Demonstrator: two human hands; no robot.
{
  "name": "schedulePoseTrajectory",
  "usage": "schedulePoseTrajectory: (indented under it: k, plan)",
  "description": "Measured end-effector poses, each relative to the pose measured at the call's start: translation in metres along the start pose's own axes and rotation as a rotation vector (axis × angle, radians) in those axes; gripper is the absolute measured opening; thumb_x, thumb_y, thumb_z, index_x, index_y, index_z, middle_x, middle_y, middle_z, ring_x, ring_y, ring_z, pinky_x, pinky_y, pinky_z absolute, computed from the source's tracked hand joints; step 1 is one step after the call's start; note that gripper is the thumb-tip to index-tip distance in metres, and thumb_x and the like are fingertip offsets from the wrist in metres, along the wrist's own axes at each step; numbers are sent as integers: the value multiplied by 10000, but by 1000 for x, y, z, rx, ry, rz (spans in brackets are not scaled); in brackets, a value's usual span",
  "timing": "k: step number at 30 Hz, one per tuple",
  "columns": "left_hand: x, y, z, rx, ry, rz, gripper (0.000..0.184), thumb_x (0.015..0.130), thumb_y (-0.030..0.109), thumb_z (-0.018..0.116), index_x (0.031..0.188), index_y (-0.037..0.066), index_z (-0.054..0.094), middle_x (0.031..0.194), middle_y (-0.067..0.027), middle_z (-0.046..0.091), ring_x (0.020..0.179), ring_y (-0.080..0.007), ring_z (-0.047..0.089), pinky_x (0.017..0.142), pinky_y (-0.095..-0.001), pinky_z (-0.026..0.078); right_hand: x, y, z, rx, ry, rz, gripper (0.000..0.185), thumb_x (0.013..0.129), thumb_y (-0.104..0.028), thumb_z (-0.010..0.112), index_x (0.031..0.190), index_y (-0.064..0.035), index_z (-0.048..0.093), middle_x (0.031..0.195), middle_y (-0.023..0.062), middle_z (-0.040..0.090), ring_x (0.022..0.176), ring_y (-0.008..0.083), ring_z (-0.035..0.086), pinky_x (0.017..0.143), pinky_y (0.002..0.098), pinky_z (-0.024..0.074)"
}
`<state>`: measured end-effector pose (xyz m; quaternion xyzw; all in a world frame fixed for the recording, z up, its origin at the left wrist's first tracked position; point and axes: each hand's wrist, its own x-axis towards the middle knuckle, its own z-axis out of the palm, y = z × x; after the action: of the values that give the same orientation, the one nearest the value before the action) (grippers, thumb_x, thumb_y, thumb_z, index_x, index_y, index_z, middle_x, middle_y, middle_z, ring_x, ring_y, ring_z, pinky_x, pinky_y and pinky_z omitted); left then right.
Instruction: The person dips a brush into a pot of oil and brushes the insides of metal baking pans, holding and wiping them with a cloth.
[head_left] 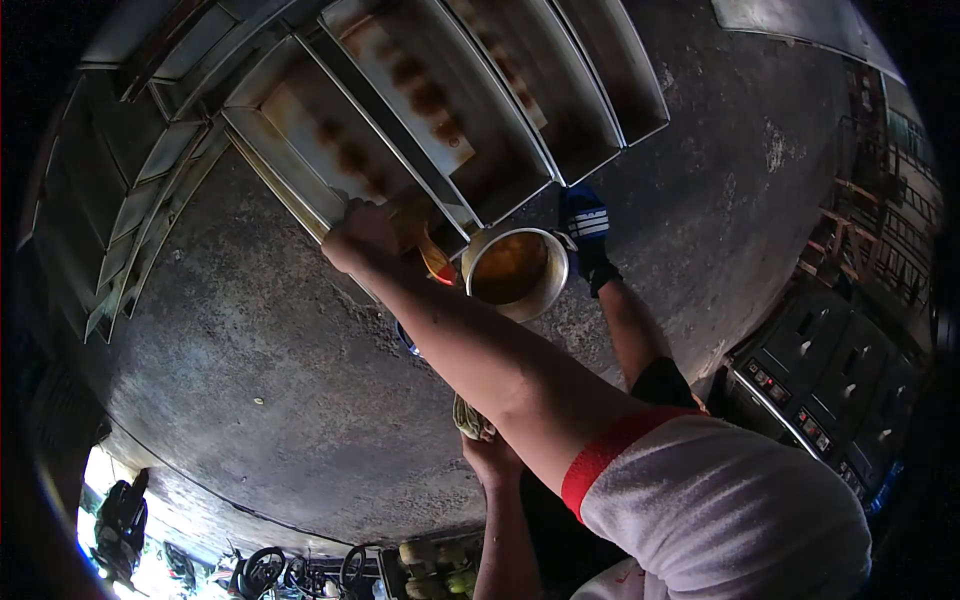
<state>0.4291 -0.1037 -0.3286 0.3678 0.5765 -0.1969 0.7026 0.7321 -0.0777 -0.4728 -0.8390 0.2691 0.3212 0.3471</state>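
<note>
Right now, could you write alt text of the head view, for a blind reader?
The right hand reaches to stained metal trays, near a brush and a pot with brown contents; the left hand holds a cloth.

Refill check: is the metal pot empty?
No, brownish-orange contents are visible inside the pot.

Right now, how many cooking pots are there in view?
1: the round metal pot, between the blue striped sandal and the right forearm. Others may be hidden behind the arms.
</note>
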Motion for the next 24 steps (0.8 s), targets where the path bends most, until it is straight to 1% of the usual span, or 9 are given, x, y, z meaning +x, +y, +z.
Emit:
schedulePoseTrajectory:
  k: [6,8,11,14,15,17,19,21,24]
  plan:
    - [-1,-2,2,73,25,-2,581,780,130,742,1270,-21,469,1218,-101,583,1090,-160,567,910,-297,456,-1,0,-7,-13,-74,3,295,760,-144,549,987,17,647,979,213,673,973,327,646,844,401,518]
    - [-4,10,14,-201,22,-105,601,769,144,747,1275,-19,466,1220,-101,584,1094,-159,565,910,-295,453,2,1,-1,-26,-14,-36,295,759,-135,542,986,21,647,978,212,674,965,323,651,821,403,528]
    - [5,-11,-8,-10,43,-33,573,797,170,716,1279,-13,466,1214,-105,583,1084,-176,570,910,-309,459,-1,4,-1,-46,-77,0,260,765,-176,580,938,10,637,938,214,671,886,302,666,777,378,542]
    - [5,-11,-4,-70,28,-38,480,876,217,629,1277,3,476,1199,-110,577,1056,-212,579,898,-336,477,-62,-23,-41,243,-185,-116,191,815,-178,611,879,-4,563,957,194,630,799,233,637,736,348,549]
    - [3,-20,-13,-87,10,-68,430,921,250,574,1270,16,485,1189,-111,576,1041,-229,581,886,-340,486,-91,-19,-31,435,-363,-332,257,846,-154,600,1036,15,568,1186,227,562,1058,276,584,919,403,498]
    - [-3,-37,-28,-312,10,-241,508,974,425,403,1274,22,473,1164,-135,569,1040,-261,573,883,-372,500,-158,-28,-35,156,-513,-618,509,853,-262,663,1309,-98,509,1425,166,404,1371,325,291,1161,476,177]
    - [-6,-33,-18,-483,-138,-271,478,947,363,518,1274,16,473,1152,-132,581,1012,-262,588,894,-371,485,-155,-9,-50,101,-513,-823,520,844,-303,675,1303,-116,517,1435,150,392,1352,329,322,1147,464,233]
    - [-6,-25,6,426,-3,85,462,894,263,634,1247,2,491,1141,-117,599,991,-256,598,900,-364,468,-111,6,-71,356,-315,-849,483,845,-312,671,1263,-103,548,1398,144,429,1313,324,379,1108,440,308]
    - [-1,-34,18,681,7,286,425,843,175,686,1181,-36,537,1196,-174,582,1077,-274,576,918,-352,446,-38,40,-140,362,138,-431,586,796,-309,703,1269,-37,489,1279,179,503,1223,330,466,1021,423,384]
